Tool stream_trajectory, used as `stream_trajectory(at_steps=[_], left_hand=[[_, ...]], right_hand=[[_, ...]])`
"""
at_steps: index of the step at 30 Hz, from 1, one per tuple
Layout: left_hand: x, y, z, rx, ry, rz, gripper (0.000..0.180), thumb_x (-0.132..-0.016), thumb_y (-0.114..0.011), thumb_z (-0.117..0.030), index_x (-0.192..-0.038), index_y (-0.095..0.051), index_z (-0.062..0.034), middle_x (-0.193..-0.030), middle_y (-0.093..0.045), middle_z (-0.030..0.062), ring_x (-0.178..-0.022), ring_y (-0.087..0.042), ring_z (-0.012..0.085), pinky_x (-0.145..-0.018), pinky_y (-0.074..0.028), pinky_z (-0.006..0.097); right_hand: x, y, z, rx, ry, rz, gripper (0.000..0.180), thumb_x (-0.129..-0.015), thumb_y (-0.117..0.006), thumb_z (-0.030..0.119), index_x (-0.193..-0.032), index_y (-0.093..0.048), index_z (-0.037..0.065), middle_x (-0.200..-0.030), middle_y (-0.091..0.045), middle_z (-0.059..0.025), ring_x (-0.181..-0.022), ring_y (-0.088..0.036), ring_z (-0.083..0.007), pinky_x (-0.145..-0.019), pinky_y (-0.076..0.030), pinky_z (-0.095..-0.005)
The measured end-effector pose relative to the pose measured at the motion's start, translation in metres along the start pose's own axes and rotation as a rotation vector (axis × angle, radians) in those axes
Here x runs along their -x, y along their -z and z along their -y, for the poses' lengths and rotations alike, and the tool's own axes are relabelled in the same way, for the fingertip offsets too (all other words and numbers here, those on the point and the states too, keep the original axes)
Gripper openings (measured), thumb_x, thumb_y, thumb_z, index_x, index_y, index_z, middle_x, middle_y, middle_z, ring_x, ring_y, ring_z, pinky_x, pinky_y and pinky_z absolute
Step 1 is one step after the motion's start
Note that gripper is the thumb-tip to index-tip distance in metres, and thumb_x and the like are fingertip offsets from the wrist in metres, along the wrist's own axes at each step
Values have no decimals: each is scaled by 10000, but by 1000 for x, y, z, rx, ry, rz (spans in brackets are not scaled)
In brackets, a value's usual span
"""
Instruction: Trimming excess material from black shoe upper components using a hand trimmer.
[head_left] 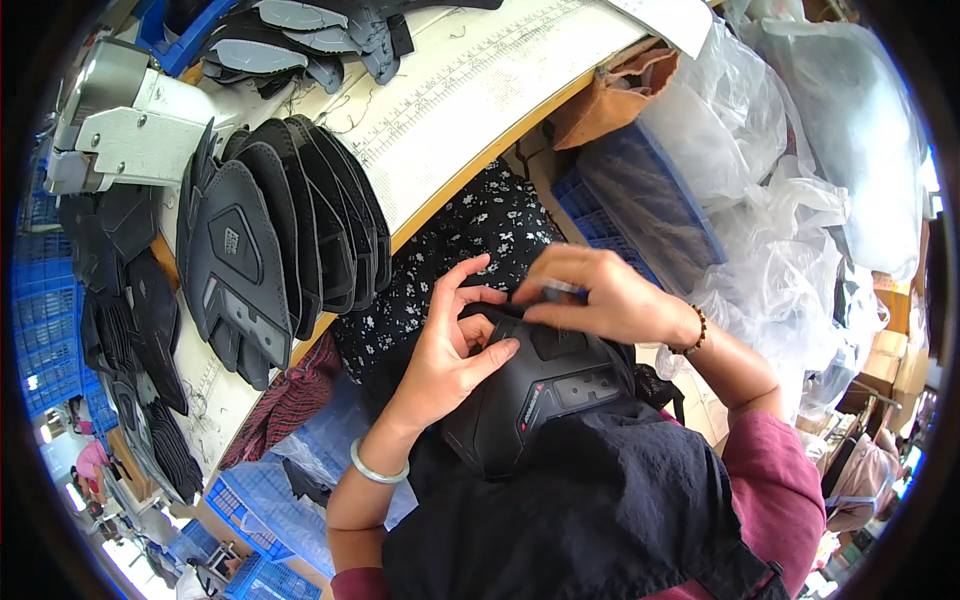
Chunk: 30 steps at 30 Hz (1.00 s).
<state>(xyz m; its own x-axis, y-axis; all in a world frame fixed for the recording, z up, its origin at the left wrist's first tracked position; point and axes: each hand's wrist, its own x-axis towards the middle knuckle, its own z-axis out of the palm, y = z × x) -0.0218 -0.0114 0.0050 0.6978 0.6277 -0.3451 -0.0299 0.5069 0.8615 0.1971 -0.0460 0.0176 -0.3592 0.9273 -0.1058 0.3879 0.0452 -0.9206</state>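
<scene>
A black shaped shoe-upper piece (545, 385) with grey panels rests on my lap, over dark cloth. My left hand (450, 345) holds its left edge, thumb pressed on top and fingers spread upward. My right hand (595, 290) is closed at the piece's top edge, pinching a small thin tool whose pale tip (560, 287) shows between the fingers. A silver bangle sits on my left wrist and a bead bracelet on my right.
A fanned stack of similar black pieces (275, 235) lies on the white worktable (470, 110) beside a sewing machine (115, 120). More pieces hang at the left (140, 370). Clear plastic bags (790, 210) and a blue crate (640, 200) stand to the right.
</scene>
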Motion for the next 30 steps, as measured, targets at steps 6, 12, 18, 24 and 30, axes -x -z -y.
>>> stream_trajectory(at_steps=[6,12,18,24,30], left_hand=[[0,-5,0,11,-34,36,865,-774,-635,110,-1451,-158,-140,-1225,-391,150,-710,-481,39,-674,-425,172],[0,-3,-3,-16,-21,30,891,-771,-632,115,-1463,-141,-155,-1268,-377,166,-713,-484,35,-670,-432,176],[1,-3,-6,-103,-23,30,929,-751,-634,126,-1475,-119,-147,-1296,-395,158,-714,-471,43,-667,-416,184],[0,-6,-7,-97,-60,54,921,-774,-620,126,-1478,-104,-165,-1288,-367,169,-715,-510,35,-672,-437,186],[0,-2,-5,-91,-47,71,913,-777,-620,122,-1477,-107,-162,-1289,-367,175,-703,-495,31,-654,-428,185]], right_hand=[[2,-16,2,314,190,97,190,-764,-661,105,-900,-568,13,-880,-540,-108,-717,-605,-294,-620,-513,-376],[-3,-18,-20,4,-22,-268,142,-798,-647,100,-874,-571,7,-823,-546,-111,-690,-583,-240,-630,-482,-329],[-2,-22,0,-66,22,-20,207,-821,-658,154,-929,-613,-17,-801,-569,-130,-683,-600,-247,-626,-478,-334],[-6,-15,-19,58,-91,-212,131,-802,-635,81,-898,-616,-7,-807,-609,-120,-727,-609,-249,-664,-484,-338],[-3,-3,8,-106,-65,73,149,-800,-664,112,-894,-618,6,-839,-598,-100,-708,-597,-227,-643,-479,-329]])
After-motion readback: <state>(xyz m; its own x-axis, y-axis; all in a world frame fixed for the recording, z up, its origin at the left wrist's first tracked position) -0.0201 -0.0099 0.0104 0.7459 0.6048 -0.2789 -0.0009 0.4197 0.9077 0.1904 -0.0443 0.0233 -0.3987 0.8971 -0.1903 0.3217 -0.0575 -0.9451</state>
